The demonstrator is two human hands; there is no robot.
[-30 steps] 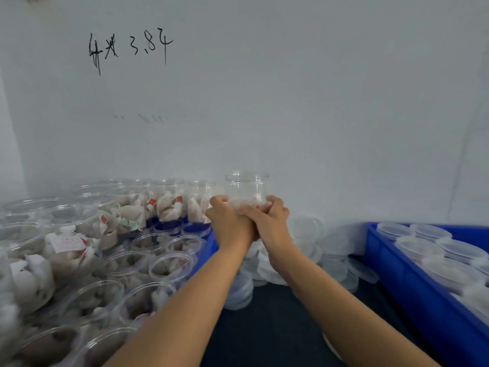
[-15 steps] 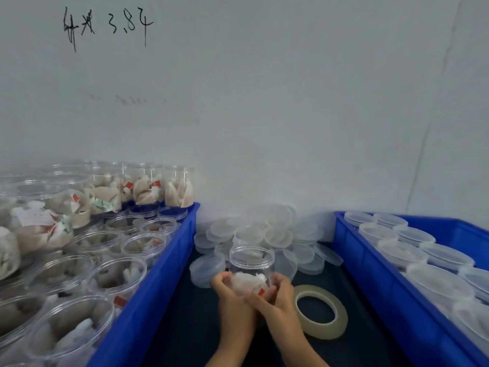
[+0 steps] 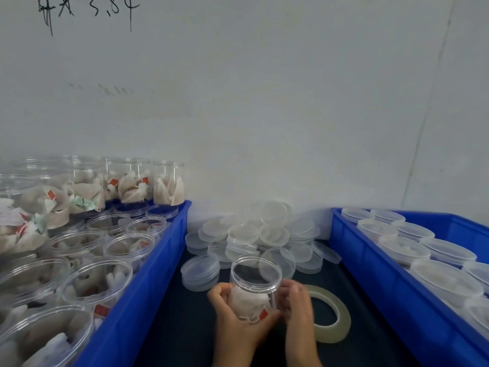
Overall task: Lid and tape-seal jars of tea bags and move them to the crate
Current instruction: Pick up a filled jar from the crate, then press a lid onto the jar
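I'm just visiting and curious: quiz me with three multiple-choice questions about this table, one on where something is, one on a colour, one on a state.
1. Where does the tape roll lie?
A. inside the left crate
B. on the dark surface by the right hand
C. on the lid pile

2. What colour are the crates?
A. blue
B. red
C. grey

3. The jar that both hands hold is:
A. lidded
B. taped
C. open-topped

Answers: 1 B, it lies flat beside that hand; 2 A, both walls are blue; 3 C, its rim is bare, left hand round it.

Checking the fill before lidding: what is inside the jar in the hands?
The open jar holds white tea bags with a red tag. Left hand and right hand cover its sides, hiding the count.
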